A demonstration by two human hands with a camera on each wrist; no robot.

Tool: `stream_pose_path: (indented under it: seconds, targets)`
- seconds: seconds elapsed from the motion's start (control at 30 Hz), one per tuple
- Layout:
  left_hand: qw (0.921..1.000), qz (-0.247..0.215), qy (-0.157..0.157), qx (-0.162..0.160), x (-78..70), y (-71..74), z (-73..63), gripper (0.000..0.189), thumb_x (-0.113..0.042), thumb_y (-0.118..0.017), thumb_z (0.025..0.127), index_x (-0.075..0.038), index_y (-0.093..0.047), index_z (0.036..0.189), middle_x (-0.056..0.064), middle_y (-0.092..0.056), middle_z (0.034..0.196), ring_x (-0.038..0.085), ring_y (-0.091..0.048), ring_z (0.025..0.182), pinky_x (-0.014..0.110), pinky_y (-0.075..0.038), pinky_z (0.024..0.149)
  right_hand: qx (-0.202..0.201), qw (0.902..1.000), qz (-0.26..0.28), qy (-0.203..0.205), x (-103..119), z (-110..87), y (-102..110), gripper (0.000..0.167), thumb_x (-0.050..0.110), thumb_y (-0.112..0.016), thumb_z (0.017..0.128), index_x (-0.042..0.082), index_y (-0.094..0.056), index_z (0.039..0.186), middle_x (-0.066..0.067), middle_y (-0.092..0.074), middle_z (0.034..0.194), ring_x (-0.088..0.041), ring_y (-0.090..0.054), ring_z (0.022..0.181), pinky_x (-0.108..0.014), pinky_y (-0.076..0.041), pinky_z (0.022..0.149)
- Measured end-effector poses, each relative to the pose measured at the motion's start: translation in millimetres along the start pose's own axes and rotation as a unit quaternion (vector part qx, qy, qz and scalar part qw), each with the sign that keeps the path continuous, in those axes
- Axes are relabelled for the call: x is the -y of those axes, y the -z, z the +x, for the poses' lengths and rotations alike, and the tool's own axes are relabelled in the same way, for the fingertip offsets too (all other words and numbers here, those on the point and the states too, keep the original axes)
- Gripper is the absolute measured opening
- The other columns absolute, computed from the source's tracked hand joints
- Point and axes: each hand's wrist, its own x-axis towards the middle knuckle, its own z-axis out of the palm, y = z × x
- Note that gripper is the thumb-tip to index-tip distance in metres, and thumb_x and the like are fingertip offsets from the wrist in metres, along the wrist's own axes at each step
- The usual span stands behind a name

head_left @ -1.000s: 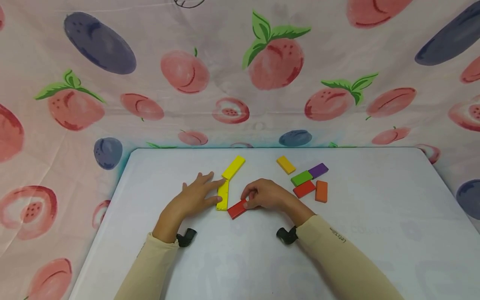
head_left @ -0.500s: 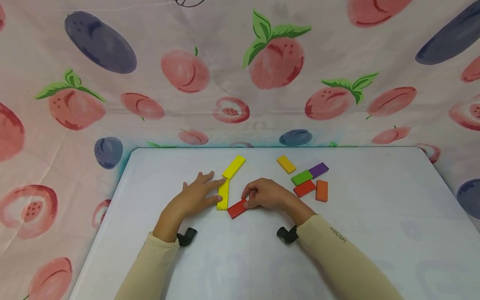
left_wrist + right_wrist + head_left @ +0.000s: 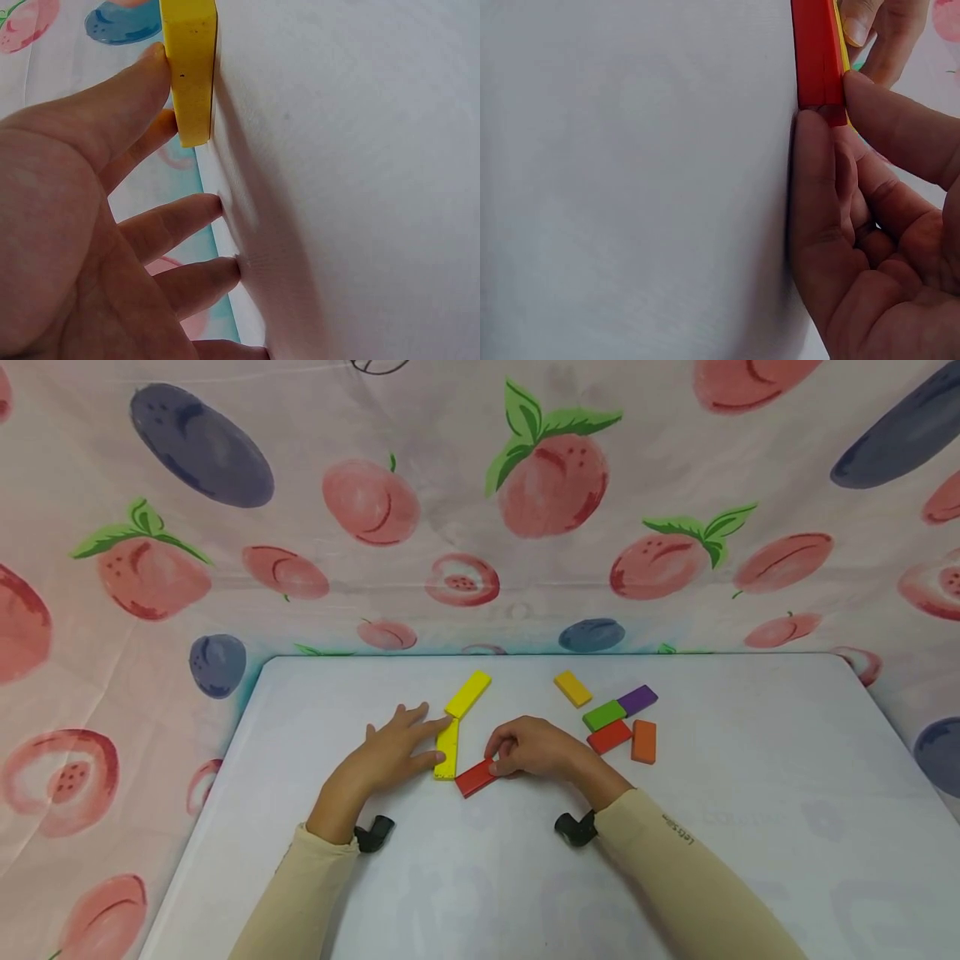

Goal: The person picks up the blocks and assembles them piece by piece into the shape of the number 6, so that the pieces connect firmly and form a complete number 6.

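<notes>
In the head view, my left hand lies with fingers spread, its thumb and index fingertip touching a flat yellow block. The left wrist view shows the thumb against the face of that yellow block, the other fingers extended toward the table. My right hand pinches the right end of a flat red block, thumb on top and curled fingers at its end. The red block's left corner meets the yellow block's near end. A second yellow block slants away from the first one's far end.
On the right of the white table lie an orange-yellow block, a green block, a purple block, another red block and an orange block. A fruit-patterned cloth hangs behind.
</notes>
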Motion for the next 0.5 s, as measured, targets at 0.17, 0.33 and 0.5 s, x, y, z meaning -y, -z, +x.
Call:
stream_pose_path:
  seconds: [0.17,0.33,0.5]
  targets:
    - [1.0,0.001,-0.002,-0.001,-0.4,-0.4,-0.6,0.061,-0.043,-0.066,0.098,-0.035,-0.046,0.154,0.012,-0.029,0.168,0.046,-0.016,0.156,0.084,-0.011,0.111,0.0,1.0,0.0,0.001,0.5,-1.5,0.4,0.011,0.025,-0.079,0.09,0.023,-0.074,0.1,-0.004,-0.064,0.081,-0.02,-0.058,0.078,-0.028,-0.047,0.07]
    - [1.0,0.001,-0.001,0.001,-0.5,0.1,-0.4,0.061,-0.043,-0.066,0.098,-0.035,-0.045,0.154,0.012,-0.029,0.168,0.046,-0.016,0.156,0.084,-0.011,0.111,-0.004,1.0,-0.002,0.0,1.0,-1.8,0.1,0.011,0.024,-0.079,0.09,0.023,-0.075,0.1,-0.004,-0.064,0.08,-0.02,-0.058,0.079,-0.028,-0.047,0.07]
    - [1.0,0.004,0.001,0.002,-0.8,0.0,0.0,0.06,-0.043,-0.066,0.098,-0.035,-0.045,0.154,0.011,-0.029,0.168,0.046,-0.016,0.156,0.084,-0.011,0.111,-0.002,1.0,-0.003,-0.005,1.9,-1.4,0.5,0.01,0.024,-0.079,0.09,0.023,-0.075,0.099,-0.004,-0.064,0.08,-0.019,-0.058,0.08,-0.028,-0.047,0.071]
